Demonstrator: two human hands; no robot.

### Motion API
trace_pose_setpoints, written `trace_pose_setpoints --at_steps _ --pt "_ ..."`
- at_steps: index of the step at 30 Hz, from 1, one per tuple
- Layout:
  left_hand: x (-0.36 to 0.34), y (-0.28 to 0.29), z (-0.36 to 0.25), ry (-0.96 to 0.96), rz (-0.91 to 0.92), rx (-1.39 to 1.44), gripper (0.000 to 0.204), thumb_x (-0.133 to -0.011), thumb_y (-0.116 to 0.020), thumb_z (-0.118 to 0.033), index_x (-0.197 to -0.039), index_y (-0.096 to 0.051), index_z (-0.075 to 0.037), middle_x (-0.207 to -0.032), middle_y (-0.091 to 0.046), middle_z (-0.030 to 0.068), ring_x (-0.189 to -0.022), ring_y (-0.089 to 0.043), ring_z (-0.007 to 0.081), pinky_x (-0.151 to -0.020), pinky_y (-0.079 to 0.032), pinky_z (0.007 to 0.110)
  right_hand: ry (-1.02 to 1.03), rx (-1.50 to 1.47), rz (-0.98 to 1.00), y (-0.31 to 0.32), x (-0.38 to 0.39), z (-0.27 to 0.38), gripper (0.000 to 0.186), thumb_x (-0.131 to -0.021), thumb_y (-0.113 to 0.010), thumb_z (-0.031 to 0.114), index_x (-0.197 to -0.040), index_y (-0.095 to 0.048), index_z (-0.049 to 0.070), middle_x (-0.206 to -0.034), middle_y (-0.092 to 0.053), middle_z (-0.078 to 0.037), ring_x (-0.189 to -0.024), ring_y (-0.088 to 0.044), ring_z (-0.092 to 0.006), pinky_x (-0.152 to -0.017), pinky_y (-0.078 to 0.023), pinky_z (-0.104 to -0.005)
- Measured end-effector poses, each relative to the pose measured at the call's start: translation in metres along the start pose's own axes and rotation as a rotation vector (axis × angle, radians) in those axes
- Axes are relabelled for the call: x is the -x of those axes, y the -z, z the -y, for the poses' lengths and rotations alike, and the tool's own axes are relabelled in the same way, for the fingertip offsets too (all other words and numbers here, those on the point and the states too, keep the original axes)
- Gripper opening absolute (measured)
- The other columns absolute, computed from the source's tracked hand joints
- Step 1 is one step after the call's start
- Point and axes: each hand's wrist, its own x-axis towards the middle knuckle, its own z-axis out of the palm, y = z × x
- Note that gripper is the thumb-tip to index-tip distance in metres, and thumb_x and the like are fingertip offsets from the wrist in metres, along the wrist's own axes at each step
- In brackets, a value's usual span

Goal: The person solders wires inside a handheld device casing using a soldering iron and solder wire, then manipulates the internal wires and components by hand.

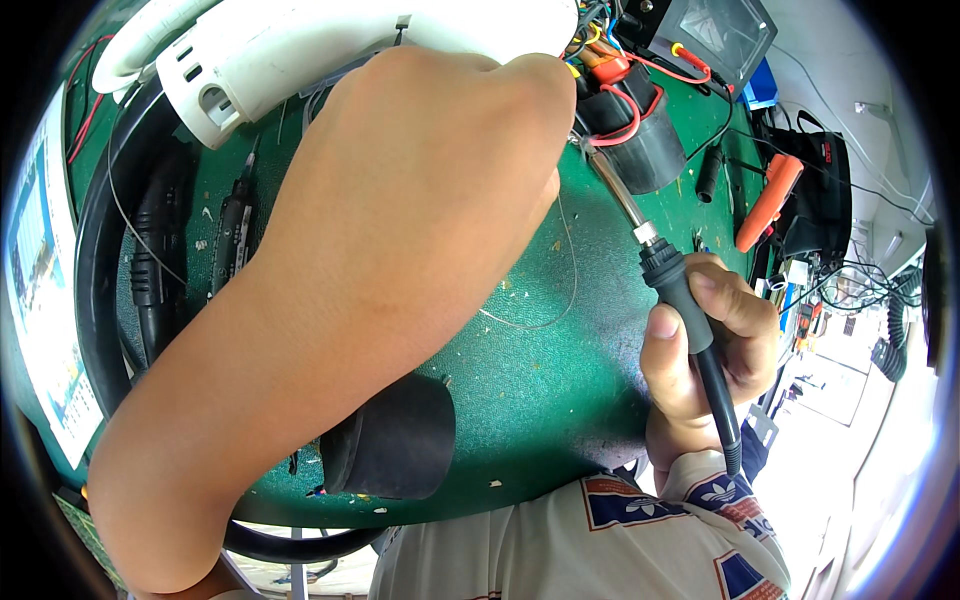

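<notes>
My right hand (715, 335) grips a soldering iron (668, 270) with a dark handle and metal shaft; its tip reaches up beside my left hand. My left hand (470, 150) is back upward with curled fingers; what they hold is hidden. Just right of it stands a black cylinder (645, 150) with red wires and connectors (610, 62) on top. A white curved plastic housing (250, 60) lies behind my left hand. A thin wire (555, 310) loops from beneath that hand onto the green mat (520, 390).
A thick black hose (100, 290) curves along the left, beside a black tool (235, 220) and a paper sheet (50, 280). A dark cylinder (390, 440) sits near the front edge. An orange-handled object (768, 200), black bag (830, 200) and clear-lidded case (715, 40) are back right.
</notes>
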Motion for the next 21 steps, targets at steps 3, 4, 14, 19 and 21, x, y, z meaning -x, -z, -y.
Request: trace_pose_setpoints --at_steps 3,4,14,19,21 --pt "0.0002 -0.0006 0.0002 0.005 0.004 0.014 0.014 -0.077 -0.066 0.003 -0.074 -0.055 -0.004 -0.055 -0.051 0.0058 -0.049 -0.053 0.0188 -0.049 -0.04 0.03 -0.007 0.013 0.004 -0.0002 -0.0003 0.0013 0.03 -0.076 -0.077 -0.001 -0.096 -0.056 -0.006 -0.069 -0.06 -0.011 -0.055 -0.058 -0.0194 -0.057 -0.048 -0.0364" --pt "0.0002 -0.0007 0.0003 0.005 0.004 0.022 0.014 -0.077 -0.066 0.003 -0.074 -0.055 -0.004 -0.055 -0.051 0.0058 -0.048 -0.053 0.0189 -0.049 -0.04 0.031 -0.007 0.013 0.006 -0.0001 -0.0005 0.0016 0.03 -0.076 -0.077 -0.001 -0.096 -0.056 -0.006 -0.069 -0.06 -0.011 -0.055 -0.058 -0.0194 -0.057 -0.048 -0.0364" --pt "0.0014 -0.0024 -0.0004 0.021 0.031 -0.015 0.015 -0.076 -0.067 0.004 -0.074 -0.054 -0.004 -0.055 -0.049 0.0065 -0.048 -0.051 0.0205 -0.049 -0.039 0.032 0.004 0.016 0.011 0.0002 -0.0009 0.0013 0.03 -0.077 -0.077 0.0 -0.096 -0.055 -0.006 -0.068 -0.059 -0.011 -0.054 -0.057 -0.0187 -0.057 -0.048 -0.0361" --pt "0.0015 -0.0041 -0.001 0.027 0.036 -0.047 0.015 -0.076 -0.067 0.004 -0.074 -0.054 -0.004 -0.056 -0.05 0.0071 -0.05 -0.054 0.0228 -0.049 -0.04 0.033 0.003 0.027 -0.004 -0.0008 0.0002 0.0013 0.03 -0.076 -0.077 0.0 -0.096 -0.056 -0.007 -0.069 -0.059 -0.011 -0.055 -0.057 -0.0185 -0.057 -0.048 -0.0359" --pt "0.0029 -0.0061 -0.0005 0.022 0.035 -0.046 0.015 -0.076 -0.067 0.004 -0.075 -0.054 -0.004 -0.056 -0.05 0.0073 -0.051 -0.054 0.0236 -0.05 -0.04 0.034 0.008 0.026 -0.003 -0.0007 0.0001 0.0009 0.03 -0.076 -0.077 -0.001 -0.096 -0.056 -0.007 -0.069 -0.06 -0.01 -0.055 -0.057 -0.0184 -0.057 -0.048 -0.0356"
